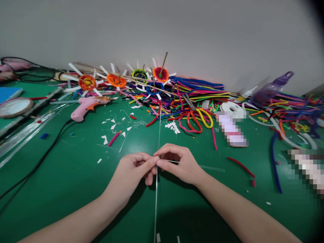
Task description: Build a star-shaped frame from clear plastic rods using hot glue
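Observation:
Thin clear plastic strips (156,202) cross between my two hands, a long one running lengthwise and another lying sideways. My left hand (138,168) pinches them at the crossing with thumb and fingers. From the other side, my right hand (181,163) closes thumb and forefinger on the same spot, its fingertips touching those of the left. Small white paper scraps (113,127) and a short pink pipe cleaner piece (113,139) lie beyond the left hand. What sits exactly at the crossing is mostly covered by my fingertips.
A pink glue gun (83,107) with a black cord lies at left. Orange and yellow scissors (194,116) rest by piled pipe cleaners (202,87). Woven flower shapes (116,80) on sticks stand at the back. A white tape roll (231,108) and purple bottle (269,89) are at right.

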